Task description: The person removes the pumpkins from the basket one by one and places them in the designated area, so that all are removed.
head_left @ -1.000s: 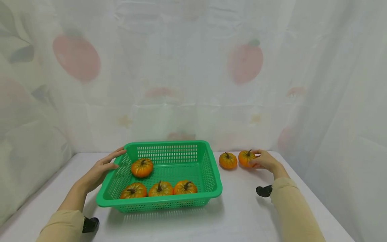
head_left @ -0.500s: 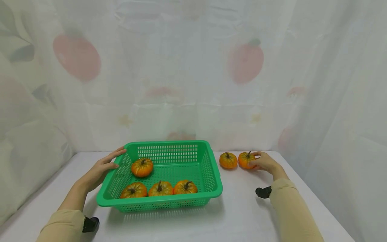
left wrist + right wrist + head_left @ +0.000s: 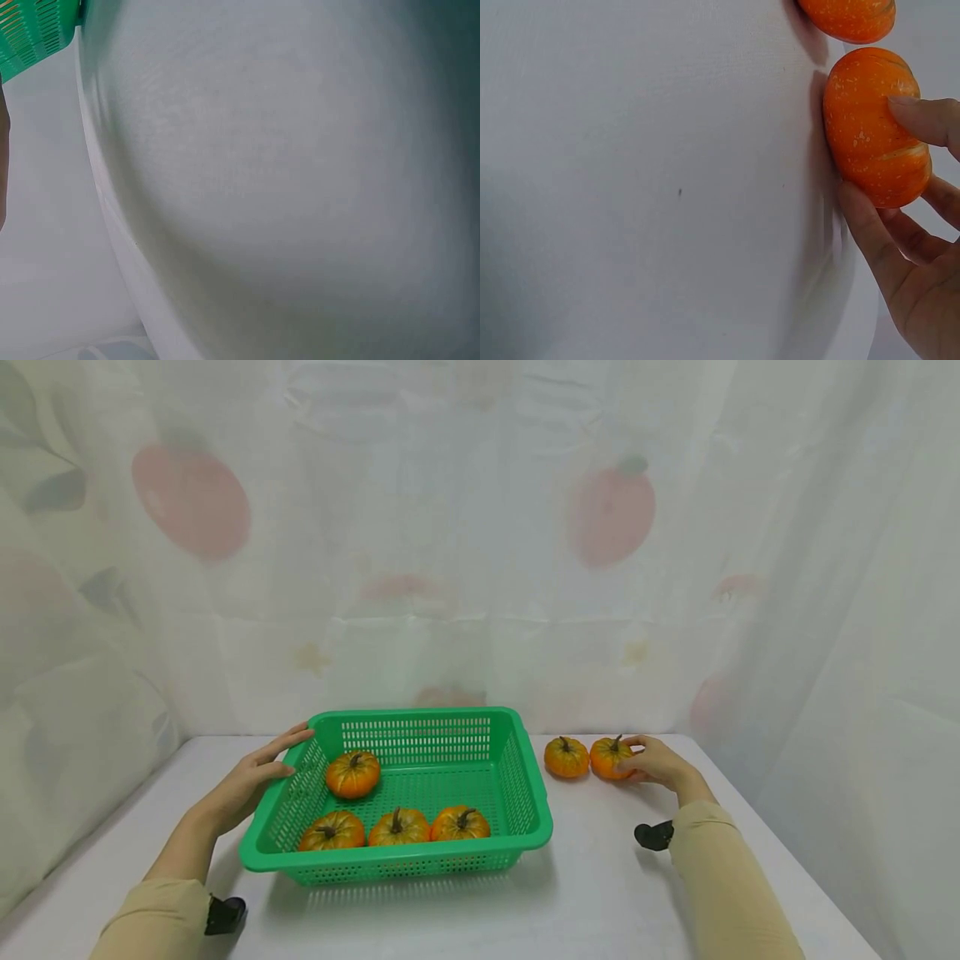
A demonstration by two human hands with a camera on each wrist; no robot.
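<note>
A green slotted basket [image 3: 397, 852] stands on the white table and holds several small orange pumpkins, one at the back left [image 3: 352, 775] and three in a front row [image 3: 398, 828]. My left hand [image 3: 255, 772] rests on the basket's far left rim with its fingers straight. Two more pumpkins lie on the table right of the basket. My right hand [image 3: 656, 762] grips the right one [image 3: 607, 757], which still rests on the table. The right wrist view shows that pumpkin [image 3: 870, 127] with the thumb [image 3: 922, 120] above and a finger [image 3: 862, 217] below. The other pumpkin [image 3: 566, 757] sits just left of it.
A pale curtain with a printed fruit pattern hangs close behind the table [image 3: 600, 893] and along both sides. The left wrist view shows only a corner of the basket [image 3: 37, 34] and the white tabletop [image 3: 285, 187].
The right hand and its pumpkin have shifted very slightly towards the other pumpkin. The left hand and the basket have stayed put.
</note>
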